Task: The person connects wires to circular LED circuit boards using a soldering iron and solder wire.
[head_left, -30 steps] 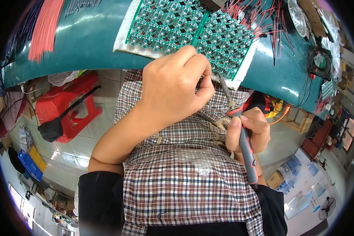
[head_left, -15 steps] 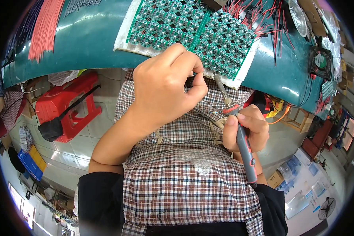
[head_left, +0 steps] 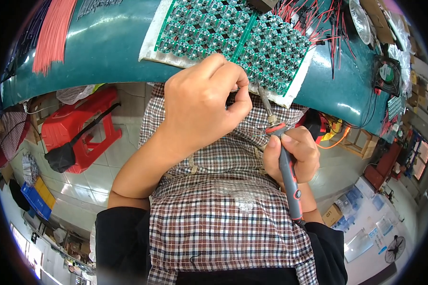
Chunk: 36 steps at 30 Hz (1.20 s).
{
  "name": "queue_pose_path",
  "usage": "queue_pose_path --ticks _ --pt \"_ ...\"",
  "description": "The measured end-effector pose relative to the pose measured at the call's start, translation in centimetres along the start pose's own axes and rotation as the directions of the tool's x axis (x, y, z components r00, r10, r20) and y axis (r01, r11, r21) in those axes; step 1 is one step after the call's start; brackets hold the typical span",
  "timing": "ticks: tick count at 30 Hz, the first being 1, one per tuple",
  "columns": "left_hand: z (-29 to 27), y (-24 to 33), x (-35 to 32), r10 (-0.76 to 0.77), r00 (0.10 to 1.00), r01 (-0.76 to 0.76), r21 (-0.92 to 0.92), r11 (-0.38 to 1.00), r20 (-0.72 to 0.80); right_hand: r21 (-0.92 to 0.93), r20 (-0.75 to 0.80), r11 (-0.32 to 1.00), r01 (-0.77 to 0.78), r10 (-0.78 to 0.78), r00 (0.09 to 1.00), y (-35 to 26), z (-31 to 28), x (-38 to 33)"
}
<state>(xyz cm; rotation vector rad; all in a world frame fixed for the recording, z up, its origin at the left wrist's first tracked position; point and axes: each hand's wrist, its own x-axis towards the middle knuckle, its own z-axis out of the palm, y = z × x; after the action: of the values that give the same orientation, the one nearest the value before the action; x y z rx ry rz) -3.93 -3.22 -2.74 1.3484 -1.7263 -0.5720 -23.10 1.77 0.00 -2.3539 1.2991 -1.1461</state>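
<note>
A teal-topped desk curves across the top of the frame, over a tiled workshop floor with a red plastic stool at the left. On the desk's near edge, upper centre, lies a green panel of small round circuit boards, with loose red and black wires scattered to its right and a bundle of red wires at the upper left. The left hand is curled closed at the panel's lower edge, fingertips pinched on something small and dark; what exactly it is cannot be told. The right hand, centre right, is wrapped fully around a grey-handled soldering iron with red trim, whose metal tip points up to the panel's edge just beside the left fingertips. With tip and fingers this near, a slip could burn a finger, or the tip could bridge neighbouring pads on the crowded panel.
</note>
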Motion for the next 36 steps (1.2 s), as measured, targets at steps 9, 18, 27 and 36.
queue_pose_path --ticks 9,18,27,36 --pt "0.1 0.0 0.1 0.023 0.999 -0.023 0.006 1.0 0.029 -0.069 0.058 0.998 -0.013 0.017 0.998 -0.8 -0.4 0.3" --pt "-0.9 0.4 0.1 0.022 0.999 -0.021 -0.022 1.0 0.037 -0.036 0.028 0.998 -0.058 0.059 0.998 -1.0 -1.0 -0.1" --pt "-0.6 0.5 1.3 0.021 1.0 -0.022 0.061 0.998 0.018 0.034 -0.038 0.997 -0.069 0.07 0.997 -0.2 -1.9 1.4" --pt "0.9 0.1 1.8 0.087 0.995 -0.082 0.077 0.994 -0.056 0.067 -0.038 0.995 -0.079 0.081 0.996 0.7 -0.6 1.7"
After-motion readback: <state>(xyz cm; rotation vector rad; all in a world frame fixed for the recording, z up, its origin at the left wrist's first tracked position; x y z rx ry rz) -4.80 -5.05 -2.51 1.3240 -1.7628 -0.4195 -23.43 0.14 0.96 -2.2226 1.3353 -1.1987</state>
